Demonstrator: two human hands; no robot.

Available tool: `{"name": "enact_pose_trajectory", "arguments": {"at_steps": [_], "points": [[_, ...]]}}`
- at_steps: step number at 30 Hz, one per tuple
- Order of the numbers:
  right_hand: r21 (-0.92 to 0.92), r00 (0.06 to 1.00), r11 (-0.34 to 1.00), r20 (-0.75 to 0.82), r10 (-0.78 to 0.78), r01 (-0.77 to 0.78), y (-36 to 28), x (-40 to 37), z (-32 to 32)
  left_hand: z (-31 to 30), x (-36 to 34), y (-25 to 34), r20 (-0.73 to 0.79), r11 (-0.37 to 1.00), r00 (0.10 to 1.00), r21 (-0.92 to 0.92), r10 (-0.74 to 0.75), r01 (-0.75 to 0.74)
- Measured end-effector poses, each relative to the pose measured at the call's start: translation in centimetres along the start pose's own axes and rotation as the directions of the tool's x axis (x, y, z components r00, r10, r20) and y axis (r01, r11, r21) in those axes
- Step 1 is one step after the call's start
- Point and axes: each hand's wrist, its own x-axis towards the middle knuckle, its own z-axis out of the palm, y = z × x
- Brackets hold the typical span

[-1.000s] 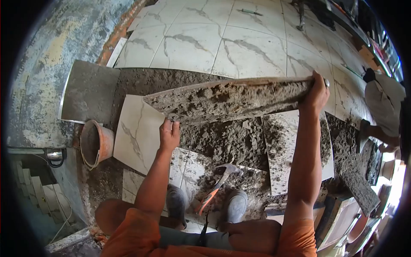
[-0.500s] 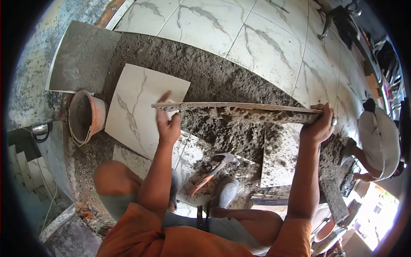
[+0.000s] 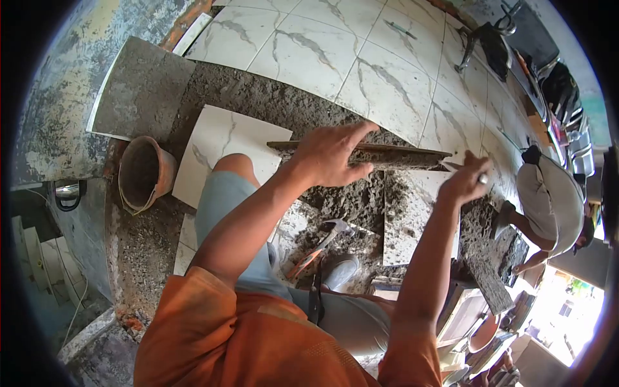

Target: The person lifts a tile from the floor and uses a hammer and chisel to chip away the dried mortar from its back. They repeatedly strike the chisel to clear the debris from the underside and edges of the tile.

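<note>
A thin mortar-coated slab [image 3: 400,155], seen nearly edge-on, stands over the grey mortar bed [image 3: 342,200]. Over its left part is my left hand [image 3: 332,155], thumb and index finger spread apart with nothing between them. Just past the slab's right end, my right hand [image 3: 465,184] has a ring on one finger; its fingers are somewhat blurred, look apart and show no clear grip. Below lies a hammer [image 3: 316,249] with an orange handle, near my shoe [image 3: 340,271]. A loose marbled tile [image 3: 206,145] rests at the left, partly behind my knee.
An orange bucket [image 3: 145,174] stands at the left beside a grey-backed tile [image 3: 145,87]. Laid marbled tiles [image 3: 316,48] cover the far floor. A mortar-spattered tile [image 3: 412,222] lies below the slab. At the right, another person [image 3: 551,200] bends down.
The slab sits lower and looks shorter, with its left end farther right. My left hand has come off that end and moved right. My right hand has loosened from the other end. My knee has shifted.
</note>
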Motion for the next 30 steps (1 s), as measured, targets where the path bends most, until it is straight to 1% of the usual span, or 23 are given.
{"name": "enact_pose_trajectory", "arguments": {"at_steps": [1, 2, 3, 4, 6, 7, 8, 10, 11, 13, 14, 16, 17, 18, 20, 21, 23, 24, 26, 27, 28, 30], "points": [[0.071, 0.995, 0.993, -0.034, 0.094, -0.091, -3.9, -0.2, -0.2, 0.0, -0.2, 0.2, -0.005, 1.0, 1.0, -0.014, 0.013, -0.013], [0.123, 1.0, 0.992, 0.008, 0.005, -0.006, -5.5, 0.1, -1.2, 0.1, -0.5, 0.5, -0.008, 0.999, 1.0, -0.027, 0.026, -0.026], [0.313, 0.984, 0.947, 0.176, 0.019, -0.074, -8.6, -0.6, -1.5, 0.5, -0.9, 0.5, -0.024, 0.999, 0.999, -0.013, 0.046, -0.046], [0.473, 0.943, 0.865, 0.332, 0.003, -0.169, -11.1, -2.3, -1.6, 0.5, -1.3, 1.0, -0.004, 0.999, 0.999, -0.012, 0.05, -0.05], [0.426, 0.901, 0.905, 0.39, -0.188, 0.005, -12.2, -5.3, 0.0, -0.1, -1.5, 1.7, 0.054, 0.991, 0.998, -0.136, 0.009, -0.002], [0.461, 0.911, 0.874, 0.41, -0.053, -0.157, -12.2, -7.5, 1.3, -0.2, -1.7, 1.8, 0.059, 0.985, 0.998, -0.171, 0.011, -0.001], [0.48, 0.857, 0.854, 0.509, -0.085, -0.201, -11.8, -8.9, 1.9, -0.1, -1.9, 1.7, 0.07, 0.986, 0.997, -0.168, 0.02, -0.008], [0.511, 0.834, 0.777, 0.551, 0.033, -0.368, -10.9, -10.8, 2.6, 0.5, -2.2, 1.2, -0.101, 0.976, 0.979, -0.108, 0.178, -0.189], [0.506, 0.831, 0.783, 0.556, 0.025, -0.363, -10.6, -11.2, 2.7, 0.3, -2.2, 1.3, -0.112, 0.975, 0.978, -0.115, 0.178, -0.19], [0.48, 0.806, 0.723, 0.565, 0.18, -0.497, -10.0, -12.1, 2.6, 0.2, -2.8, 1.4, -0.123, 0.979, 0.98, -0.114, 0.156, -0.17], [0.465, 0.796, 0.729, 0.577, 0.181, -0.503, -10.1, -12.5, 2.6, 0.0, -3.0, 1.8, -0.133, 0.979, 0.981, -0.126, 0.141, -0.158], [0.394, 0.806, 0.785, 0.553, 0.212, -0.477, -10.4, -13.1, 2.7, -0.7, -2.9, 2.8, 0.038, 0.995, 0.999, -0.096, 0.005, -0.001], [0.423, 0.816, 0.78, 0.548, 0.185, -0.461, -9.9, -13.3, 2.7, -0.3, -3.0, 2.7, -0.023, 0.997, 0.998, -0.049, 0.052, -0.053], [0.423, 0.818, 0.783, 0.546, 0.181, -0.455, -9.6, -13.6, 2.5, -0.1, -3.0, 2.7, -0.025, 0.997, 0.998, -0.052, 0.057, -0.059], [0.42, 0.84, 0.826, 0.53, 0.114, -0.377, -9.2, -13.9, 2.5, 0.0, -2.9, 2.7, -0.047, 0.995, 0.997, -0.082, 0.053, -0.057], [0.424, 0.845, 0.826, 0.523, 0.112, -0.371, -9.2, -14.1, 2.5, 0.0, -2.6, 2.8, -0.044, 0.995, 0.997, -0.08, 0.062, -0.066], [0.388, 0.826, 0.876, 0.563, 0.021, -0.287, -9.4, -15.0, 2.5, 0.3, -2.3, 2.9, -0.2, 0.975, 0.974, -0.171, 0.109, -0.144], [0.372, 0.814, 0.896, 0.581, -0.021, -0.242, -9.6, -15.4, 2.6, 0.5, -2.1, 2.9, -0.192, 0.974, 0.974, -0.168, 0.119, -0.153], [0.392, 0.822, 0.894, 0.567, -0.05, -0.215, -10.0, -16.2, 3.3, 0.9, -1.9, 3.0, -0.27, 0.972, 0.957, -0.172, 0.109, -0.16], [0.389, 0.8, 0.893, 0.597, -0.058, -0.226, -9.9, -16.1, 3.1, 0.8, -1.5, 3.0, -0.314, 0.971, 0.943, -0.168, 0.112, -0.171], [0.399, 0.809, 0.891, 0.584, -0.064, -0.217, -10.1, -15.8, 3.2, 0.8, -1.2, 3.0, -0.309, 0.97, 0.942, -0.16, 0.129, -0.185], [0.264, 0.782, 0.96, 0.616, -0.092, -0.095, -11.1, -15.3, 3.5, 0.8, -0.9, 3.2, -0.24, 0.987, 0.967, -0.116, 0.082, -0.112]]}}
